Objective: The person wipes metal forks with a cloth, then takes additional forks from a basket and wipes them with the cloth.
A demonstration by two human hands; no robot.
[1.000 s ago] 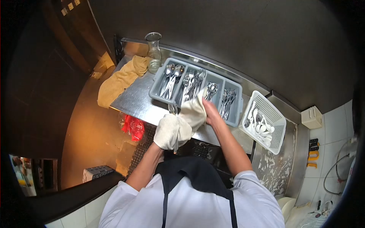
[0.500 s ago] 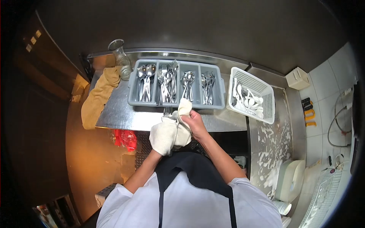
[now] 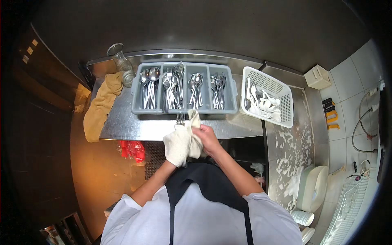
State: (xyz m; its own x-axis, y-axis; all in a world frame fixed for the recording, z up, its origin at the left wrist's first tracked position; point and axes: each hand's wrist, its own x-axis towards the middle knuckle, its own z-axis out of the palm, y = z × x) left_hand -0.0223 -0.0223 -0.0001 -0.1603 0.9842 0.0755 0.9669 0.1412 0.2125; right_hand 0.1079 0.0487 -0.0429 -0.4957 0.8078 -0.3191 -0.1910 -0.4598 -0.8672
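A cream cloth [image 3: 178,146] covers my left hand [image 3: 170,164], hiding its fingers. Fork heads [image 3: 181,119] stick up out of the top of the wrapped cloth, so that hand grips forks through the fabric; their handles are out of sight. With closed fingers, my right hand [image 3: 207,138] pinches the loose part of the same cloth, just right of the forks. Directly beyond both hands sits a grey cutlery tray [image 3: 184,111]. Its compartments hold large spoons [image 3: 152,83], mixed forks and other cutlery [image 3: 173,87], small spoons [image 3: 196,85] and more small cutlery [image 3: 218,90].
Right of the tray, a white perforated basket [image 3: 269,77] contains white spoons [image 3: 267,105]. A glass carafe [image 3: 121,65] and a tan cloth [image 3: 103,108] lie toward the left of the steel counter [image 3: 122,126]. Foam coats the steel surface [image 3: 286,155] at right. Red plastic [image 3: 132,150] shows below the counter.
My right hand has shifted slightly down, and the cloth's upper end has dropped a little beside the forks. The whole view has moved slightly, with the counter items appearing further left.
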